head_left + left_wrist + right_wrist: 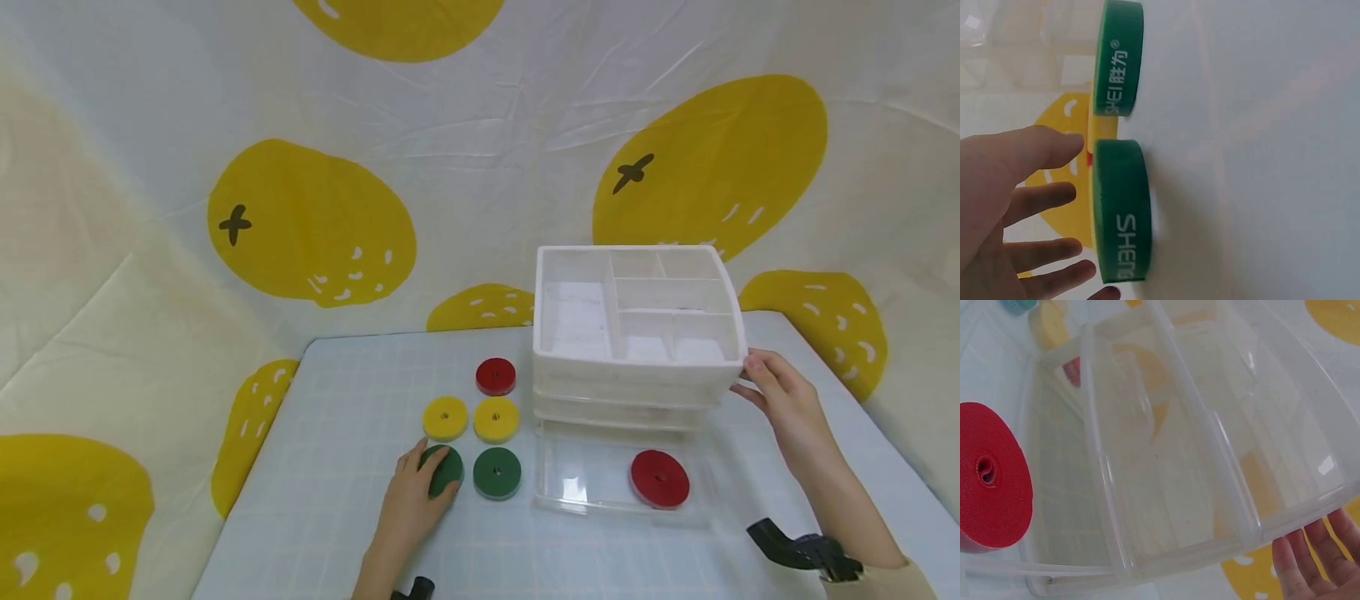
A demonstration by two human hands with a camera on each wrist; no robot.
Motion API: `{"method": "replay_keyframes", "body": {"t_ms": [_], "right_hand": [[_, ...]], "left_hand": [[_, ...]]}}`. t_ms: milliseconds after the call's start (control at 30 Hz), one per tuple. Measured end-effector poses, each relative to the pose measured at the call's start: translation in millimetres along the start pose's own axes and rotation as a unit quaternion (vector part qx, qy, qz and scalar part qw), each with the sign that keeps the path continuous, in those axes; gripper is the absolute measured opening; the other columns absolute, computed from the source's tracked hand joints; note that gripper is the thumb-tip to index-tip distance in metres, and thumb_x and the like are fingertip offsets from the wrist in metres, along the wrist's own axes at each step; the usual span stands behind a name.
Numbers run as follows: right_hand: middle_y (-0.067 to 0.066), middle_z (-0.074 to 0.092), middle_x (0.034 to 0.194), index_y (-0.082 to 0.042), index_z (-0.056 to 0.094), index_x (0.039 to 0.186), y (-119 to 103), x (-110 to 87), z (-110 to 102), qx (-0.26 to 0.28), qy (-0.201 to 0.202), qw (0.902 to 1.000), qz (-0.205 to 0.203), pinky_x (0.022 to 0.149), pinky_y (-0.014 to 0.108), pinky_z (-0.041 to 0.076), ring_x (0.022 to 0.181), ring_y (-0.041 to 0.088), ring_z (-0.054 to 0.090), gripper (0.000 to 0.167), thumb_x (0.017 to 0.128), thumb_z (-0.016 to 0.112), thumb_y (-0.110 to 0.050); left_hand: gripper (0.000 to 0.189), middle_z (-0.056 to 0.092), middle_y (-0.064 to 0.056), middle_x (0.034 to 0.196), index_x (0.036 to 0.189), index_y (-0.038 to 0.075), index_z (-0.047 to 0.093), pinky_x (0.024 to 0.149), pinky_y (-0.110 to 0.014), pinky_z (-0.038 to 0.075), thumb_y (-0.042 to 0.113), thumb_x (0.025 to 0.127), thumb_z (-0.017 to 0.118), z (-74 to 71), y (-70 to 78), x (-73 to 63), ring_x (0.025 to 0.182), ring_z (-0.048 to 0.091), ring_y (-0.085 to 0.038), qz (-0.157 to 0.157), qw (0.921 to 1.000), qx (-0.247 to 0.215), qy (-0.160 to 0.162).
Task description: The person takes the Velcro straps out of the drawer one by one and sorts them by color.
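My left hand (pixel 411 487) is over the left green roll of strap tape (pixel 1124 212). In the left wrist view its fingers are spread and stand just off the roll. A second green roll (pixel 497 473) lies to the right of it. My right hand (pixel 787 408) touches the right side of a white plastic drawer box (pixel 637 375), fingers lying against its wall in the right wrist view. The clear bottom drawer (pixel 585 483) is pulled out toward me, with a red roll (pixel 660 479) lying flat in its right part.
Two yellow rolls, one on the left (pixel 445 418) and one on the right (pixel 496 419), lie behind the green ones. Another red roll (pixel 496 377) lies farther back, left of the box. Behind the table (pixel 360 392) hangs a cloth (pixel 480 167) printed with yellow fruit.
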State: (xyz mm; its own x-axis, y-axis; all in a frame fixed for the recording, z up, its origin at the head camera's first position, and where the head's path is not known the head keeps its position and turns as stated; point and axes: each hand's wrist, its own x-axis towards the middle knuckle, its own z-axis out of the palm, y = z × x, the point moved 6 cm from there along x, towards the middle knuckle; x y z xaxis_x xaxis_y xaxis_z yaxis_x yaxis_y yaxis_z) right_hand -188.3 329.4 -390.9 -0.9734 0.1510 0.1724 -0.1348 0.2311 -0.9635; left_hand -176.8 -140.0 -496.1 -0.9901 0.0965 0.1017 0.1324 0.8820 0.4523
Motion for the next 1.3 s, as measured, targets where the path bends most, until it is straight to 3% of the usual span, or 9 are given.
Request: {"method": "replay_keyframes", "body": {"t_ms": [267,367,567,767,900,1100,1300], "right_hand": [[-0.02,0.053,0.117,-0.021,0.054,0.127,-1,0.3,0,-0.01,0.001,0.9999,-0.003,0.08,0.002,0.045,0.102,-0.01,0.053,0.028,0.102,0.044,-0.028],[-0.02,0.052,0.116,-0.022,0.054,0.127,0,0.0,1,-0.013,0.002,0.9999,0.0,0.079,0.002,0.045,0.102,-0.01,0.053,0.028,0.102,0.044,-0.029],[-0.019,0.052,0.116,-0.023,0.054,0.126,2,-0.7,0,-0.005,0.003,1.0,0.007,0.079,0.001,0.045,0.101,-0.01,0.052,0.027,0.101,0.045,-0.03],[-0.019,0.052,0.116,-0.022,0.054,0.126,1,-1.3,0,0.0,0.001,1.0,0.007,0.079,0.001,0.045,0.102,-0.01,0.052,0.028,0.101,0.044,-0.03],[-0.019,0.052,0.116,-0.022,0.054,0.127,1,-1.0,0,0.005,-0.001,1.0,0.007,0.079,0.001,0.045,0.102,-0.01,0.053,0.028,0.101,0.044,-0.03],[-0.019,0.052,0.116,-0.023,0.054,0.126,1,-0.3,0,0.01,-0.001,0.9999,0.009,0.079,0.001,0.045,0.101,-0.011,0.053,0.028,0.101,0.045,-0.031],[-0.019,0.053,0.116,-0.022,0.054,0.126,1,-0.6,0,0.0,0.001,1.0,0.003,0.08,0.002,0.046,0.102,-0.011,0.053,0.027,0.101,0.044,-0.03]], "left_hand": [[0.048,0.049,-0.013,0.143,0.132,0.019,0.058,0.101,-0.053,0.045,0.031,0.087,0.069,-10.9,18.7,3.7,0.13,0.048,-0.034,0.014,0.9987,-0.025,0.042],[0.047,0.052,-0.012,0.14,0.132,0.019,0.058,0.1,-0.05,0.047,0.028,0.087,0.069,-16.8,31.6,4.8,0.128,0.051,-0.031,0.034,0.9973,-0.039,0.053],[0.041,0.057,-0.006,0.135,0.128,0.018,0.061,0.097,-0.044,0.051,0.023,0.088,0.068,-20.2,64.1,9.2,0.123,0.055,-0.026,0.104,0.9903,-0.059,0.07],[0.036,0.063,-0.004,0.126,0.122,0.015,0.064,0.091,-0.038,0.054,0.018,0.086,0.069,-18.0,98.0,13.3,0.115,0.059,-0.022,0.192,0.9732,-0.085,0.092],[0.035,0.064,-0.003,0.124,0.121,0.014,0.065,0.093,-0.034,0.053,0.019,0.087,0.069,-13.4,117.0,17.4,0.113,0.06,-0.019,0.232,0.9656,-0.087,0.079],[0.036,0.062,0.001,0.128,0.126,0.017,0.061,0.097,-0.031,0.051,0.025,0.091,0.064,-3.5,144.8,24.4,0.116,0.059,-0.015,0.264,0.9625,-0.06,0.017],[0.035,0.064,0.006,0.123,0.126,0.02,0.06,0.095,-0.022,0.05,0.028,0.092,0.063,6.4,174.2,27.9,0.112,0.06,-0.011,0.326,0.9446,-0.034,-0.005]]}}
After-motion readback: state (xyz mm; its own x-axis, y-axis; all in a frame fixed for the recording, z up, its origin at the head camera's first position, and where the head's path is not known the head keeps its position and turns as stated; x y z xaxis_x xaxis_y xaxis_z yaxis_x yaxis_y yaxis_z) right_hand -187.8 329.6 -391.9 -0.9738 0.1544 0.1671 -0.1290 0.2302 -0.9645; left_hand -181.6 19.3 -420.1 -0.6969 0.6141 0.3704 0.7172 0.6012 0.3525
